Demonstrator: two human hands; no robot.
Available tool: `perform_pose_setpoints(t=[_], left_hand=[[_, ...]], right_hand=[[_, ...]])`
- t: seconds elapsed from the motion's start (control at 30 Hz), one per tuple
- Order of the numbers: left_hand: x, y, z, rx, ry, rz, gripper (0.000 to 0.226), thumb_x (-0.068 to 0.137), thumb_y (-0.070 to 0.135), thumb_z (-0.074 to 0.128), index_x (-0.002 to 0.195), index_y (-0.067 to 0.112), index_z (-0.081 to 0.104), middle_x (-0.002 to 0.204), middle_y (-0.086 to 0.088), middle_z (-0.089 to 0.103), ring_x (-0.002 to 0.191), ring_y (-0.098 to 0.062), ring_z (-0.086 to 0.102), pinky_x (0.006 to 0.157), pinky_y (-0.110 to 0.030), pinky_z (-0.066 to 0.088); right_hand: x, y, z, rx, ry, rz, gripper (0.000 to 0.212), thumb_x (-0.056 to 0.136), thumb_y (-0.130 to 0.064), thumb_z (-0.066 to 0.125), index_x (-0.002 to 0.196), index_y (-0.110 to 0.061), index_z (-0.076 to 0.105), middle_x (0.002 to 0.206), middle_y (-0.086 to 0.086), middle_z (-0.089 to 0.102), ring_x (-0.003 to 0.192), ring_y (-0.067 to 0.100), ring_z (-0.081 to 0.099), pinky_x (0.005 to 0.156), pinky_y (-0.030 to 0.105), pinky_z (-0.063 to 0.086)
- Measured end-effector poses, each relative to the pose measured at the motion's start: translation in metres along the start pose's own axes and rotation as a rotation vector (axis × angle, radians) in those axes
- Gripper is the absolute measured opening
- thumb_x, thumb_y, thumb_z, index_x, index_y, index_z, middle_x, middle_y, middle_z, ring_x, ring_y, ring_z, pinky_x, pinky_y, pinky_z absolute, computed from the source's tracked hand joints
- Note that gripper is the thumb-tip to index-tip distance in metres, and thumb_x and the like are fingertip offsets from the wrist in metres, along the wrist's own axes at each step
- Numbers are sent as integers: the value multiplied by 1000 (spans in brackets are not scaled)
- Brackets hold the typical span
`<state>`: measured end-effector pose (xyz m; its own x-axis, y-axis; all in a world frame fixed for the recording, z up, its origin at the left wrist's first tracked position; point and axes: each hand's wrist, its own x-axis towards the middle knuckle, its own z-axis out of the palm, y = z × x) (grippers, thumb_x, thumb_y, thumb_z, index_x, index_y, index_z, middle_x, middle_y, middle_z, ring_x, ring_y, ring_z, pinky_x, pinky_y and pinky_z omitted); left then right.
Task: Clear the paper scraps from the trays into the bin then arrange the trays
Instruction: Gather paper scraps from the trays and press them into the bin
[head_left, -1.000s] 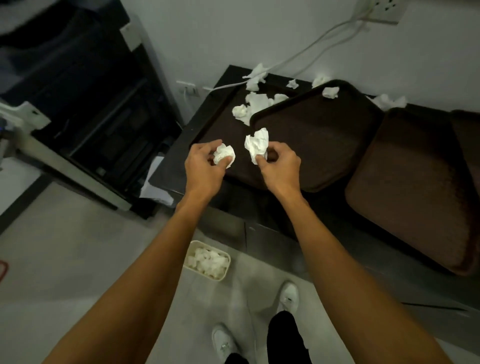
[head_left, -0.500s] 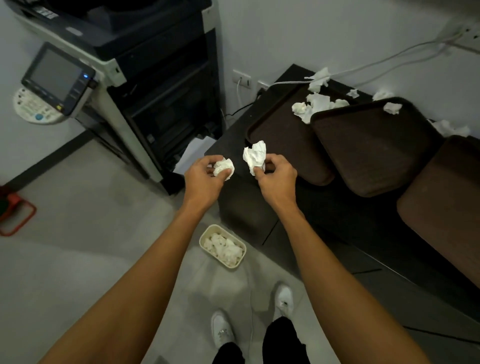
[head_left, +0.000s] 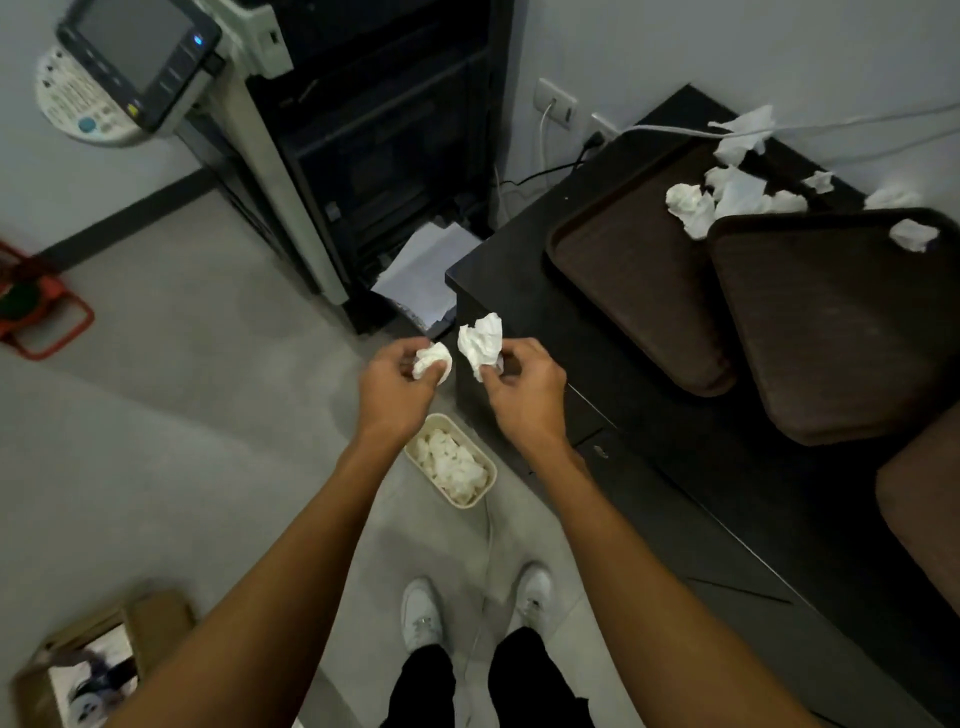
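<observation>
Pinching a small scrap (head_left: 432, 359), the left hand (head_left: 395, 392) hangs beside the right hand (head_left: 525, 397), whose fingers (head_left: 519, 347) clamp a larger scrap (head_left: 480, 340). The bin (head_left: 464, 503) stands on the floor beneath, between both wrists, seemingly a straight drop for either.

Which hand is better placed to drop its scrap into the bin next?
Left, marginally. The left hand pinches a small balled scrap that appears almost straight over the bin; the right hand holds its larger scrap closer to the cabinet. Depth is uncertain.
</observation>
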<state>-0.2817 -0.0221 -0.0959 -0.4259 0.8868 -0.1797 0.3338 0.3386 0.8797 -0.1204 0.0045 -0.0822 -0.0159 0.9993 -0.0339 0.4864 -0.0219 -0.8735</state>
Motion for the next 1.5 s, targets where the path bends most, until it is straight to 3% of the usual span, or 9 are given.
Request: perform_pose_setpoints(t=[0.2,0.43,0.6,0.83,1.0,1.07,1.17,1.3,1.5], left_hand=[[4,-61,17,23,33,-111,29,89,20,77,117,16,71,101,8,69,81,5,62,65,-3,45],[23,-147,43,76,59,-182,32,86,24,79,116,18,72,113,1,68,90,-7,66,76,-15,51],[41,-219,66,87,64,-235,33,85,24,79,117,17,72,114,-1,67,91,-10,67,72,-10,47],[62,-306,90,96,64,-265,33,84,25,79,117,19,73,115,-1,68,95,-15,69,88,-33,58],[71,-354,102,125,47,-277,33,86,26,78,118,21,72,116,0,67,96,-17,68,89,-35,58],[72,-369,105,130,43,-289,33,85,26,77,117,22,72,116,1,67,96,-17,68,89,-36,58],[75,-388,111,142,29,-308,32,86,25,76,118,21,72,116,1,66,97,-18,67,88,-34,57],[82,-403,127,160,-17,-307,32,86,25,75,118,21,71,116,0,66,98,-19,67,86,-33,57],[99,-416,160,195,-78,-292,35,87,22,76,122,17,70,119,-4,66,101,-21,66,83,-25,50]], right_hand=[[-2,59,48,-42,-88,-6,16,89,-5,75,103,-11,75,102,-6,63,86,10,67,76,25,59],[8,139,98,-113,-182,130,15,92,-8,72,106,-9,73,102,-2,63,89,14,66,70,-1,43],[15,209,146,-196,-214,188,22,93,-8,71,113,-1,72,113,12,68,102,25,65,67,-8,34],[17,303,222,-293,-288,196,25,95,-11,70,118,-2,70,120,12,69,110,25,65,73,-9,32],[20,355,269,-377,-458,225,39,97,-18,68,135,-11,64,133,8,65,123,26,62,104,33,50],[20,375,279,-421,-606,270,51,97,-24,67,146,-20,54,145,2,57,132,23,54,110,34,43],[19,403,282,-586,-572,234,51,98,-39,64,145,-23,53,143,2,60,129,22,57,105,31,47],[20,415,266,-550,-458,314,64,92,-24,69,151,-17,47,155,5,48,141,29,42,112,42,44],[17,440,256,-580,-573,352,73,94,-29,66,159,-17,35,163,3,38,148,28,36,117,42,39]])
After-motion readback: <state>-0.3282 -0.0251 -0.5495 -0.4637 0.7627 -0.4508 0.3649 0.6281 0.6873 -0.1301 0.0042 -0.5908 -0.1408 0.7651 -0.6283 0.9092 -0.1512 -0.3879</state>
